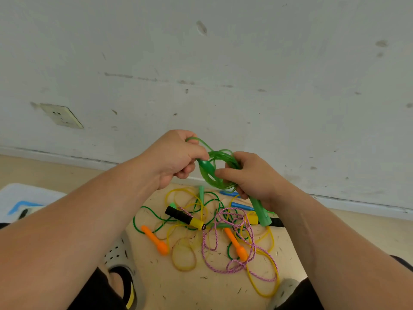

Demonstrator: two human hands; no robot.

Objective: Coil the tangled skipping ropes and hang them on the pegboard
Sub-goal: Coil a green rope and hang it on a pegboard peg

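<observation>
— Where's the green rope (223,153)?

— Up off the floor (201,294), held between both hands in front of the wall (223,63). It's mostly loops. The right hand (254,182) is closed round the coil and one handle (260,211), which points down, with the thumb laid across the strands. The left hand (176,157) has its fingers curled on a loose loop and pinches the other handle (206,167).

— So what makes this step go well?

— I'd say the right hand should be the anchor: thumb pressed down so the loops can't spring open. That rope looks slick and stiff, the kind that unwinds the moment you ease off.

— And the left?

— Feed the last slack in as one more loop the same size as the rest, then bring its handle alongside the first. Two handles together would give a neat place to grip or wrap.

— Any snags?

— The tangle (194,222) lies right under the hands. As far as I can see nothing from it trails up into the coil, but I'd check before lifting away.

— The pegboard?

— Not in sight from here.
</observation>
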